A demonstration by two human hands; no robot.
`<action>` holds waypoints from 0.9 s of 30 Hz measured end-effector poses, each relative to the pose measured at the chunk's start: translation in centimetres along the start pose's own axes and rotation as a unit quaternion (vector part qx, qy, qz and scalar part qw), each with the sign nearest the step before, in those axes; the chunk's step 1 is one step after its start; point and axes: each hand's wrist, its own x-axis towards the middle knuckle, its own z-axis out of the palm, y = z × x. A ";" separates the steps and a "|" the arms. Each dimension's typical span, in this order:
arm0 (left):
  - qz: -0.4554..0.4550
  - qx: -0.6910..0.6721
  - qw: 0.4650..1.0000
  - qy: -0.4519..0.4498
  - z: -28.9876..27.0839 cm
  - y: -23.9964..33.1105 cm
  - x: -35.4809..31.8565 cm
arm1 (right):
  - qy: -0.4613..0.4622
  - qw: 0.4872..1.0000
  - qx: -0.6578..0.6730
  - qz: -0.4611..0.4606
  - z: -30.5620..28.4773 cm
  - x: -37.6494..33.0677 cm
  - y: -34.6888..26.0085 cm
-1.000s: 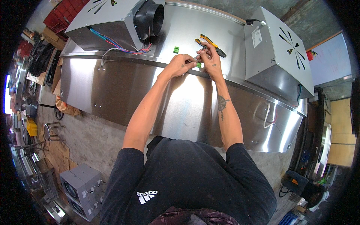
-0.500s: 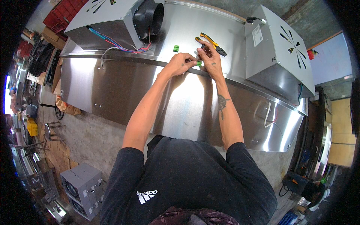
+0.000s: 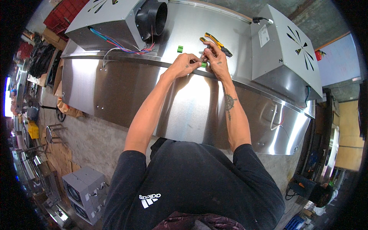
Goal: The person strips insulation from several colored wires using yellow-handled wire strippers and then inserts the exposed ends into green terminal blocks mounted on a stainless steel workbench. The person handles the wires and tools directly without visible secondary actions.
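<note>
Over the near edge of the steel panel, my left hand [image 3: 185, 64] pinches a small green terminal block [image 3: 203, 64] between thumb and fingertips. Close on its right is my right hand [image 3: 217, 61], fingers curled and closed around a small dark item just above the block; its kind is mostly hidden. A second green terminal block [image 3: 180, 49] lies on the panel beyond my left hand. Just behind my right hand rest yellow-and-black pliers [image 3: 213, 38], their jaws pointing right and partly covered by the hand.
A grey metal box [image 3: 103, 32] with a black round duct collar [image 3: 157, 19] and loose coloured wires [image 3: 115, 45] stands at left. Another grey box [image 3: 285, 53] with slotted vents stands at right, a black plug [image 3: 260, 20] on top. Steel sheet [image 3: 188, 111] drops toward my body.
My right hand has turned slightly and shifted a little right, its fingers now curled further over the dark item. My left hand and the terminal block stay nearly in place.
</note>
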 end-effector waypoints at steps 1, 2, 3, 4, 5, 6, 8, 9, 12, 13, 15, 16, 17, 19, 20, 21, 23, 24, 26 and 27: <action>0.001 -0.001 1.000 -0.001 0.0 0.0 0.0 | -0.004 1.000 0.007 0.000 0.0 0.2 0.1; 0.004 -0.002 1.000 -0.002 0.0 0.0 0.0 | -0.008 1.000 0.013 0.000 -0.1 0.3 0.3; 0.002 -0.004 1.000 -0.003 0.0 0.1 0.1 | -0.007 1.000 0.014 0.002 -0.2 0.3 0.4; 0.001 -0.007 1.000 -0.005 0.0 0.1 0.1 | -0.007 1.000 0.016 0.004 -0.3 0.4 0.6; -0.001 -0.009 1.000 -0.005 0.0 -0.1 0.1 | -0.007 1.000 0.018 0.006 -0.3 0.4 0.6; 0.003 -0.004 1.000 -0.004 0.1 -0.2 0.2 | 0.001 1.000 0.007 0.001 -0.1 0.4 0.6; 0.009 0.006 1.000 -0.003 0.2 -0.4 0.2 | 0.017 1.000 -0.015 -0.007 0.2 0.1 0.5; 0.012 0.001 1.000 0.002 0.3 -0.5 0.2 | 0.017 0.998 -0.055 -0.007 0.2 0.0 0.3; 0.008 -0.008 1.000 0.006 0.3 -0.3 0.1 | 0.017 0.995 -0.093 -0.008 0.0 0.0 0.2; -0.002 -0.007 1.000 0.001 0.2 -0.1 0.1 | 0.014 0.998 -0.053 -0.011 0.0 0.0 0.6; -0.023 -0.010 1.000 -0.006 0.2 -0.1 0.2 | 0.012 1.000 0.026 -0.006 0.0 0.0 0.7; -0.033 -0.013 0.999 -0.009 0.2 0.0 0.1 | 0.014 0.998 0.064 0.002 0.1 -0.1 0.7; -0.042 -0.016 0.999 -0.013 0.1 0.1 0.1 | 0.017 0.995 0.101 0.009 0.1 -0.1 0.8; -0.014 -0.012 1.000 -0.007 0.1 0.2 0.1 | 0.027 0.998 0.058 0.005 0.1 0.1 0.9; -0.002 -0.011 1.000 -0.003 0.1 0.1 0.0 | 0.031 0.999 0.036 0.005 0.2 0.1 1.0; 0.002 -0.012 1.000 0.000 0.1 0.0 -0.1 | 0.033 0.999 -0.018 -0.005 0.2 0.1 0.9; 0.010 -0.014 1.000 0.005 0.2 -0.2 0.0 | 0.037 0.991 -0.127 -0.025 0.1 0.2 0.9; 0.010 -0.016 1.000 0.002 0.2 -0.4 0.0 | 0.026 0.996 -0.088 -0.015 0.1 0.2 1.0; 0.010 -0.021 1.000 -0.004 0.1 -0.4 0.1 | 0.004 1.000 -0.008 0.006 0.0 0.2 1.0; 0.006 -0.015 1.000 -0.006 0.1 -0.2 0.2 | 0.002 1.000 0.015 0.013 -0.1 0.2 1.1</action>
